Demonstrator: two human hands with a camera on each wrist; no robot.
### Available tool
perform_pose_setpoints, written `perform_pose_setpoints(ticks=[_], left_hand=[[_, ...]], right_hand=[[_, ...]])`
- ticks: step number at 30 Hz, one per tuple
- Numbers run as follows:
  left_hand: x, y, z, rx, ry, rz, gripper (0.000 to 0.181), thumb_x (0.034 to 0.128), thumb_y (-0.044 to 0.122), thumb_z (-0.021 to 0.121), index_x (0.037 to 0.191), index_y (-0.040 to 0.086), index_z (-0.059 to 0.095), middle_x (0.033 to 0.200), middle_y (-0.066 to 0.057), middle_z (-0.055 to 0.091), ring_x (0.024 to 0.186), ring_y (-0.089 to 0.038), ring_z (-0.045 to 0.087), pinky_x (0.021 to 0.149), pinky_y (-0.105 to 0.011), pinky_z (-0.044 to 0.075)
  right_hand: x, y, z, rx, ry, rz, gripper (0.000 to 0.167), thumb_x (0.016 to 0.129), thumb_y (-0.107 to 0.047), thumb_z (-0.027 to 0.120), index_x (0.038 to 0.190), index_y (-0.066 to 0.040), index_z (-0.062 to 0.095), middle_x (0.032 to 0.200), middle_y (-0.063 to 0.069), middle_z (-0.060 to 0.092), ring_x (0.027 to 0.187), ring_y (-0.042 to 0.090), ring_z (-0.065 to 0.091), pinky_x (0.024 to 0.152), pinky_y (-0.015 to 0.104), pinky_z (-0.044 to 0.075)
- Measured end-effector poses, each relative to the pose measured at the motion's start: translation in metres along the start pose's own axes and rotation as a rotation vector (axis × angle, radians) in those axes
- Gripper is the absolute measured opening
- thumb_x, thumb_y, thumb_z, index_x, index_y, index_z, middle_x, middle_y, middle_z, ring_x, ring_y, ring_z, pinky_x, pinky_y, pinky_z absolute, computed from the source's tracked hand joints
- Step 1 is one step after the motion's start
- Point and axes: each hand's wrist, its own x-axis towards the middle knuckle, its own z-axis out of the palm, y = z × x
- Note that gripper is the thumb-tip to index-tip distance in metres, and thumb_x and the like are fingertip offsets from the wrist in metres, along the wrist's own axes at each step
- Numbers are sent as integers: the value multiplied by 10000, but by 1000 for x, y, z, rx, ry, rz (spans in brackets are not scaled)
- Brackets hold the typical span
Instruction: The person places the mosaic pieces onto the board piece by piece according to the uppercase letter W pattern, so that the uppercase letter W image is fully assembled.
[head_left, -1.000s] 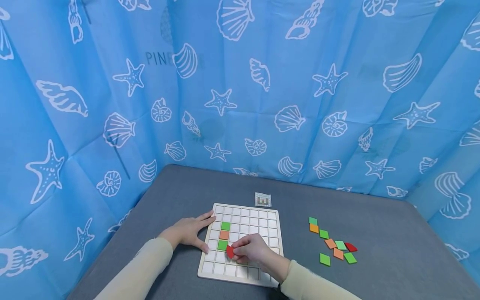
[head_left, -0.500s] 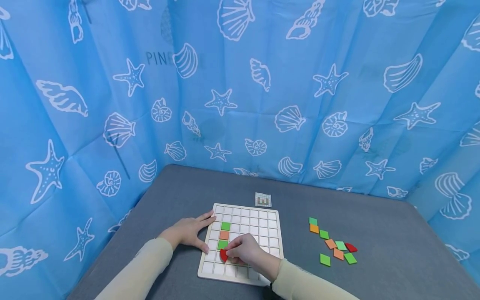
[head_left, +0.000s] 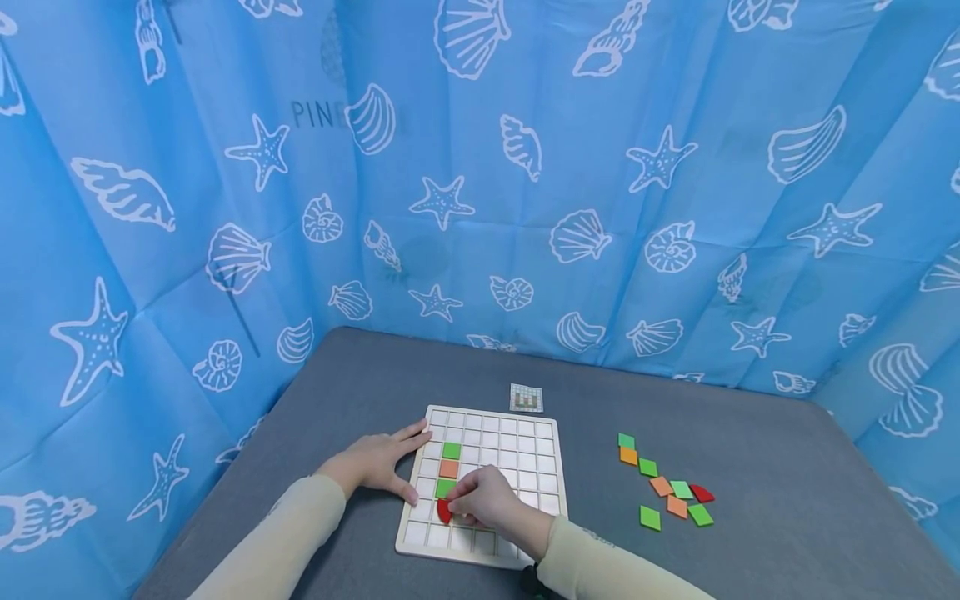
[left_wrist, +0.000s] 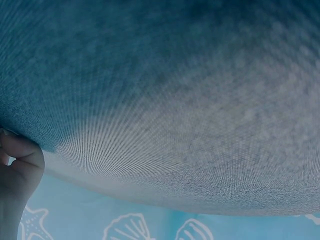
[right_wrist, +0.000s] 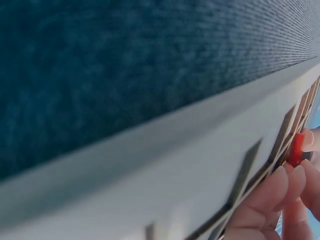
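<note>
A white square-grid board [head_left: 417, 534] lies on the table in the head view. My left hand [head_left: 372, 467] rests at its left edge with thumb and fingers spread; only part of that hand [left_wrist: 22, 167] shows in the left wrist view. Between thumb and fingertips my right hand [head_left: 491, 502] pinches a red quarter-circle tile [head_left: 444, 512], at a cell just below a green tile [head_left: 445, 488]. In the right wrist view the red tile [right_wrist: 296, 150] is partly covered by fingers. Above that green tile, an orange tile [head_left: 448, 468] and another green tile [head_left: 451, 451] continue the column.
Several loose green and orange tiles, such as a green tile [head_left: 650, 518], lie right of the board. Among them is another red quarter-circle [head_left: 702, 494]. A small patterned card [head_left: 526, 398] lies behind the board. A blue shell-print curtain [head_left: 480, 167] surrounds the grey table [head_left: 780, 467].
My right hand has moved left with the red tile, bringing it to the cell below the lower green tile. The left hand has stayed at the board's edge.
</note>
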Motion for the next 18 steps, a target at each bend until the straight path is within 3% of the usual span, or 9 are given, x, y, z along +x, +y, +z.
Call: perform_pose_setpoints(ticks=[10, 18], left_hand=[[1, -1, 2, 2, -4, 9, 1034, 709, 643, 753, 1539, 206, 318, 1609, 13, 205, 1342, -375, 400, 1024, -548, 356], [-1, 0, -2, -19, -16, 14, 1060, 700, 666, 738, 1544, 195, 303, 1611, -8, 198, 1344, -390, 391, 1022, -568, 351]], right_hand=[[-1, 5, -3, 32, -27, 0, 82, 828, 68, 702, 855, 1, 741, 705, -1, 640, 536, 68, 482, 484, 180, 416], [0, 6, -3, -3, -49, -56, 113, 799, 65, 730, 874, -12, 762, 725, 3, 638, 566, 76, 489, 512, 198, 419]])
